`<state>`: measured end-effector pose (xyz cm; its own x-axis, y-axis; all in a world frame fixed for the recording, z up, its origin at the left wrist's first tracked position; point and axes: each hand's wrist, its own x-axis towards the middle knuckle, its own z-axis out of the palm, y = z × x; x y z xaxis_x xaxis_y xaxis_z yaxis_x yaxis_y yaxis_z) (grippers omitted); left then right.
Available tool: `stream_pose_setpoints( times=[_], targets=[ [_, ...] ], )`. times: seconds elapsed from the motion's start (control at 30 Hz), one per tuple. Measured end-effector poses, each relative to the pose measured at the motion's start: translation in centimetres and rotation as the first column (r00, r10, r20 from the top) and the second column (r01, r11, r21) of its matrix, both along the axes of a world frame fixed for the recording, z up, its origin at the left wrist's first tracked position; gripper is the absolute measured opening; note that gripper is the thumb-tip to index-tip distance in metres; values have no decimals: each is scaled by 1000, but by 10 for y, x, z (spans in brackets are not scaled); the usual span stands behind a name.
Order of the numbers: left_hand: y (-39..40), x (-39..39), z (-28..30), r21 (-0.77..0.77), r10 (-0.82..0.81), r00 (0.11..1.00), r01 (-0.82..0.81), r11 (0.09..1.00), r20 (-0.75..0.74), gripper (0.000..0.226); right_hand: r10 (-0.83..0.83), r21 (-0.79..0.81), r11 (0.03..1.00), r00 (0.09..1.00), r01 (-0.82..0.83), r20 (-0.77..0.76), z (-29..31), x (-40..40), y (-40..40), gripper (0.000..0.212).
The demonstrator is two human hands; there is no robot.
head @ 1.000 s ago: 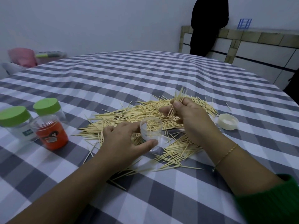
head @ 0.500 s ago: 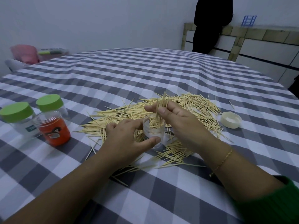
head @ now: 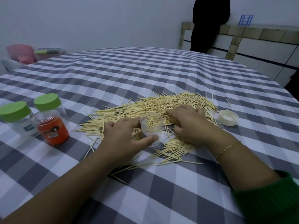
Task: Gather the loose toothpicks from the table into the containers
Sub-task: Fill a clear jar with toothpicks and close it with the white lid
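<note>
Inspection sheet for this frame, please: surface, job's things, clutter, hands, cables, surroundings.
Surface: checked cloth on the table.
Job's things: toothpicks spread loose; clear jar partly filled; white lid lying apart.
Clutter: two green-capped jars, orange jar.
Hands: left hand grips the clear jar; right hand rests on the toothpicks.
Cables: nothing seen.
Surroundings: person in black by a low wall.

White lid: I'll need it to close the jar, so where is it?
The white lid lies on the tablecloth at the right edge of the toothpick pile, just beyond the right hand.
</note>
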<state>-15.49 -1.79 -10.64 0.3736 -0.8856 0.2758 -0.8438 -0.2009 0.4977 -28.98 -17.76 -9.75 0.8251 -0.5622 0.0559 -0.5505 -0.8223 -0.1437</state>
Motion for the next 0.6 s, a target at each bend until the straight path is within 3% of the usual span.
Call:
stream_pose_setpoints(
  times=[0.33,0.5,0.6],
  targets=[
    [-1,1,-2,11,9,1000,-9,1000,4,41,40,-345,938,998,-22,44,-16,15,0,29],
    [-1,-1,0,18,10,1000,-10,1000,-21,31,21,-398,917,998,7,64,-16,13,0,24],
    [-1,0,-1,17,6,1000,-5,1000,-14,35,-7,-300,953,990,50,143,-11,11,0,22]
  ],
)
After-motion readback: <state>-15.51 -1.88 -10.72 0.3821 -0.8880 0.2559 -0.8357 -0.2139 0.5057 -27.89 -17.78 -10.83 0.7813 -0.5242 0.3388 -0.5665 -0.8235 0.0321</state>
